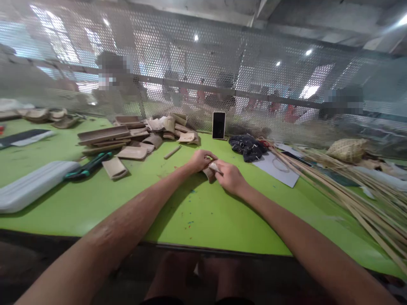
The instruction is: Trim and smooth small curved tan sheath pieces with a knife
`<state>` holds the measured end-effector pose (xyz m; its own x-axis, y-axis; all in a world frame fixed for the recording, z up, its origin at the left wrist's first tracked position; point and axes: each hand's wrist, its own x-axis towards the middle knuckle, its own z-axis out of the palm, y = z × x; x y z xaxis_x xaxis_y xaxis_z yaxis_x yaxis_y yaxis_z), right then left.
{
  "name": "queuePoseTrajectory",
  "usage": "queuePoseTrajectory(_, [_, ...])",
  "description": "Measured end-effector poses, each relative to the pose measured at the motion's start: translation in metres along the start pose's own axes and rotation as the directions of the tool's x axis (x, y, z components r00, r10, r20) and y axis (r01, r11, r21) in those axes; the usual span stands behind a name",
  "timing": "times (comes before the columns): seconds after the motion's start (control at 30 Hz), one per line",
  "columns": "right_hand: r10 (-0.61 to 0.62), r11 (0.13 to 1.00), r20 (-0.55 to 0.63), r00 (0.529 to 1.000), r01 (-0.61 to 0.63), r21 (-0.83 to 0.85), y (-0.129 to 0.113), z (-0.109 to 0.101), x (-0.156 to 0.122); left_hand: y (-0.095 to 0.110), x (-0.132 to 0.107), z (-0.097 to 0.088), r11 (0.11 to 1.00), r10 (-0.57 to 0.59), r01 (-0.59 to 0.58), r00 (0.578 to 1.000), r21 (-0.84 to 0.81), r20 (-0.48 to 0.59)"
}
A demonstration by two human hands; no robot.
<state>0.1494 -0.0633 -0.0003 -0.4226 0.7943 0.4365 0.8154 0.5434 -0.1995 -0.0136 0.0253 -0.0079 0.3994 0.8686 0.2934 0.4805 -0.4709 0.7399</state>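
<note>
Both my hands meet over the middle of the green table [127, 203]. My left hand [199, 160] and my right hand [229, 177] are closed together on a small tan folded piece [211, 170], which shows only partly between the fingers. It rests at or just above the tabletop. A heap of similar tan folded pieces [140, 137] lies to the far left of my hands, with one loose piece [115, 167] nearer.
Green-handled cutters [87, 166] and a white case [30, 186] lie at the left. A phone [218, 125] stands against the perforated screen. A dark cloth [248, 146], a paper sheet [280, 167], long bamboo strips [349, 195] and a woven basket [347, 150] fill the right. People sit behind the screen.
</note>
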Motion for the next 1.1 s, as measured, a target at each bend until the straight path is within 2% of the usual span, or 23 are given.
queuePoseTrajectory(0.07, [0.135,0.989,-0.016,0.991,-0.136,-0.057,0.007,-0.001,0.002,0.0,0.0,0.0,1.0,0.003,-0.003,1.0,0.026,0.001])
queuePoseTrajectory(0.13, [0.192,0.975,-0.047,0.98,-0.196,-0.102,0.009,0.0,0.002,0.0,0.0,0.0,0.999,0.008,-0.008,1.0,0.047,0.001])
queuePoseTrajectory(0.17, [0.159,0.982,-0.054,0.986,-0.164,-0.1,0.007,0.001,0.001,0.0,0.0,0.0,0.999,0.005,-0.005,1.0,0.05,0.002])
queuePoseTrajectory(0.27, [-0.066,0.997,-0.037,0.997,0.065,-0.041,-0.004,0.003,-0.004,0.0,0.0,0.001,0.999,0.017,-0.016,1.0,0.036,-0.008])
queuePoseTrajectory(0.33, [-0.119,0.993,-0.008,0.993,0.119,-0.023,-0.007,0.003,-0.005,-0.001,-0.001,0.0,0.999,0.033,-0.032,0.999,0.036,-0.01])
queuePoseTrajectory(0.37, [-0.083,0.996,0.003,0.997,0.083,-0.036,-0.005,0.003,-0.004,0.0,-0.001,0.0,0.998,0.04,-0.039,0.999,0.043,-0.008])
queuePoseTrajectory(0.47, [0.136,0.984,-0.006,0.991,-0.136,-0.117,0.006,0.0,0.0,0.002,-0.002,-0.002,0.995,0.063,-0.064,0.998,0.08,0.007])
queuePoseTrajectory(0.53, [0.207,0.967,-0.032,0.978,-0.209,-0.143,0.01,0.0,0.0,0.004,-0.002,-0.004,0.991,0.087,-0.088,0.996,0.099,0.015])
queuePoseTrajectory(0.57, [0.183,0.974,-0.035,0.983,-0.186,-0.128,0.008,0.0,-0.001,0.005,-0.003,-0.004,0.99,0.09,-0.091,0.996,0.103,0.017])
queuePoseTrajectory(0.7, [-0.054,0.998,-0.003,0.999,0.054,-0.015,-0.004,0.003,-0.006,0.006,-0.004,-0.005,0.989,0.107,-0.109,0.994,0.095,0.021])
queuePoseTrajectory(0.77, [-0.018,1.0,-0.001,1.0,0.018,-0.026,-0.004,0.001,-0.005,0.005,-0.003,-0.005,0.988,0.119,-0.121,0.992,0.095,0.029])
queuePoseTrajectory(0.87, [0.167,0.982,-0.031,0.985,-0.169,-0.087,0.0,-0.002,-0.002,0.004,-0.002,-0.005,0.987,0.109,-0.112,0.993,0.111,0.037])
queuePoseTrajectory(0.9, [0.187,0.978,-0.033,0.982,-0.189,-0.087,0.0,-0.003,-0.002,0.004,-0.002,-0.005,0.988,0.104,-0.108,0.994,0.11,0.042])
queuePoseTrajectory(0.93, [0.168,0.983,-0.025,0.986,-0.169,-0.069,-0.001,-0.003,-0.002,0.004,-0.002,-0.006,0.989,0.104,-0.108,0.993,0.103,0.046])
queuePoseTrajectory(1.03, [0.002,1.0,0.019,1.0,-0.002,0.016,-0.006,-0.001,-0.004,0.005,-0.002,-0.006,0.989,0.125,-0.128,0.991,0.07,0.051])
queuePoseTrajectory(1.1, [-0.023,1.0,0.017,1.0,0.023,0.015,-0.006,-0.001,-0.005,0.005,-0.002,-0.006,0.989,0.13,-0.133,0.99,0.064,0.046])
